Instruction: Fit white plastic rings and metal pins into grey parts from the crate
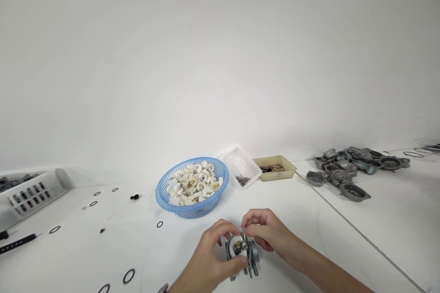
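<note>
Single head-worn view, wide, looking forward and down from the person's side of the white tabletop (pixel 292 224). White wall (pixel 220 64) fills over half the frame, upper part. Left hand (pixel 217 249) and right hand (pixel 266 232) near, bottom centre; table's back edge slants slightly.

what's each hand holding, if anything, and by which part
The left hand holds the metal part by its near and far edges. The right hand seems to pinch a thin piece, too small to name, by its upper end.

Silver-grey metal part (pixel 254 252), blue basket (pixel 199 210), white-and-cream pieces (pixel 194 184)
</note>
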The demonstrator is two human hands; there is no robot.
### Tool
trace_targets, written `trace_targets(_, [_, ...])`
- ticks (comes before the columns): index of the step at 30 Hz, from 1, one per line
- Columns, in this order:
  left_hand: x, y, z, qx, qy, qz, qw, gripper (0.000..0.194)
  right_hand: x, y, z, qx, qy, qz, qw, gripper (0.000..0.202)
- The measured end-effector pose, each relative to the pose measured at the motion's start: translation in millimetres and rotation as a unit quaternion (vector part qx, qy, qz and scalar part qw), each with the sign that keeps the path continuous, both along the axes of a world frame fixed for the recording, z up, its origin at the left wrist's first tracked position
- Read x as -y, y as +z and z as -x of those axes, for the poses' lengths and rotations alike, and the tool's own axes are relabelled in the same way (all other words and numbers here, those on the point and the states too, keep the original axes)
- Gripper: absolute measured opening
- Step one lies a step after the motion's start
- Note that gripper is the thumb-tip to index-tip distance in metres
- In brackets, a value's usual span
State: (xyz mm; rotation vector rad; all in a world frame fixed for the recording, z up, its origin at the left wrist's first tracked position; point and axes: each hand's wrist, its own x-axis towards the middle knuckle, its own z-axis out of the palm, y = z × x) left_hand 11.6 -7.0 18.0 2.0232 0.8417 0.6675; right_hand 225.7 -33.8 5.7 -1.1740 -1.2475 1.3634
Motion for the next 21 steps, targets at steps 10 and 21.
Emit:
trace_targets(10, [-0.9,-3.2,0.7,-0.025,0.009,-0.004,1.0,0.03,6.2,17.2,-12.1,0.041,0.028,0.054,0.997,0.022])
trace_targets(21, [-0.9,-2.2,-1.0,-0.006,-0.001,-0.029,1.0,0.024,7.3,20.3,-16.5,0.051,0.066,0.058,0.995,0.027])
